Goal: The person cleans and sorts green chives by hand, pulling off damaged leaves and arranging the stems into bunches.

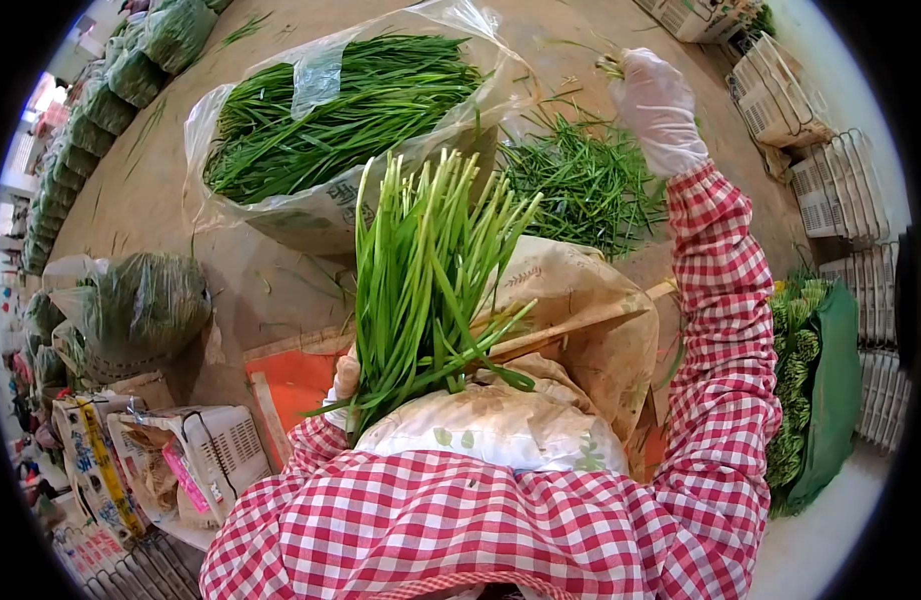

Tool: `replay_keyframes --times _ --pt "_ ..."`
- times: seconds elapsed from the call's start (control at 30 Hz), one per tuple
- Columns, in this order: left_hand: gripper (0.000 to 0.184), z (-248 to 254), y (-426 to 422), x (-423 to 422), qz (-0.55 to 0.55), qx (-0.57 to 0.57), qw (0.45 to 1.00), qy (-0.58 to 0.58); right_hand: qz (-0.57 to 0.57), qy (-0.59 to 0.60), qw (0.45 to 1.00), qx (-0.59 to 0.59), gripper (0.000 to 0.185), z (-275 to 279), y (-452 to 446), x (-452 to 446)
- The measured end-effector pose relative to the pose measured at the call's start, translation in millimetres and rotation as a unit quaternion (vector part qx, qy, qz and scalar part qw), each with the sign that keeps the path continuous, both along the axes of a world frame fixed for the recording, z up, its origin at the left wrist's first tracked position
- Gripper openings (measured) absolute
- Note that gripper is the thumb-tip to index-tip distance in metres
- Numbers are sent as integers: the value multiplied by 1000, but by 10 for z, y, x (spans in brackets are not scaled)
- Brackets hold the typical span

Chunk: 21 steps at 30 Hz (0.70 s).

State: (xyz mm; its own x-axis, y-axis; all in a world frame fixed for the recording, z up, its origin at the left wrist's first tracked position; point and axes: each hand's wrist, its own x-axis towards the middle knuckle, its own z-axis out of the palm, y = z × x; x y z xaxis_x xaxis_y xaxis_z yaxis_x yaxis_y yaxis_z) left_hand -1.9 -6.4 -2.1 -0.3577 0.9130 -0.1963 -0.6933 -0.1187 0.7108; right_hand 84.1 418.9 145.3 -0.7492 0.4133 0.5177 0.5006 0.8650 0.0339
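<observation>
A bunch of long green garlic chives [421, 290] stands upright over my lap, its pale cut ends pointing up and away. My left hand [343, 388], in a white glove, is wrapped round the bunch's lower left side; the leaves partly hide its fingers. My right hand [659, 105], also gloved, is stretched far forward to the right and closed. Small pale stalk bits, apparently chive scraps [611, 66], stick out at its fingertips. Below and left of that hand lies a loose heap of chive trimmings [586, 185] on the floor.
A clear plastic bag [311, 215] packed with chives stands ahead. Filled bags [146, 305] sit at left, with more lined up behind. White crates [221, 450] stand at lower left and along the right wall. Bundled chives [796, 375] lie beside a green cloth [831, 400] at right.
</observation>
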Motion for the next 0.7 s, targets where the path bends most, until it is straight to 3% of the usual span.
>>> replay_keyframes --times 0.03,0.07,0.13,0.2,0.27,0.33,0.37,0.4,0.47,0.5,0.53,0.63,0.7 --pt "74 13 12 -3 0 -1 1000 -1 -43 -10 995 85 17 -26 66 11" --pt "74 39 35 0 -1 -2 1000 -1 -42 -10 995 86 17 -67 17 7" --pt "75 75 71 0 -1 -4 1000 2 69 40 974 -211 21 -163 -266 -7" --pt "76 78 83 11 -1 -8 1000 8 99 36 867 -487 34 41 -869 -99" --pt "79 -35 40 -41 5 -10 1000 18 110 -56 770 -626 57 113 -1118 -134" --pt "81 -146 21 -67 13 -7 999 28 109 -42 717 -687 70 11 -1265 -187" --pt "81 -182 9 -65 12 -7 999 52 111 -88 736 -663 84 -31 -1279 -241" --pt "81 -186 19 -67 13 -6 997 76 150 -78 811 -560 89 -153 -1316 -307" --pt "80 -107 57 -31 11 14 997 70 147 -65 769 -618 96 -194 -1430 -306" --pt "80 -77 46 -7 24 -5 998 50 107 -164 762 -617 85 -43 -1466 -364" --pt "80 -29 48 15 36 -24 999 28 108 -163 763 -616 85 -63 -1481 -372" --pt "76 33 69 24 40 -17 999 -7 139 -124 838 -513 82 -178 -1538 -359" --pt "73 5 49 1 30 8 998 -58 144 -133 822 -535 82 -147 -1502 -333"
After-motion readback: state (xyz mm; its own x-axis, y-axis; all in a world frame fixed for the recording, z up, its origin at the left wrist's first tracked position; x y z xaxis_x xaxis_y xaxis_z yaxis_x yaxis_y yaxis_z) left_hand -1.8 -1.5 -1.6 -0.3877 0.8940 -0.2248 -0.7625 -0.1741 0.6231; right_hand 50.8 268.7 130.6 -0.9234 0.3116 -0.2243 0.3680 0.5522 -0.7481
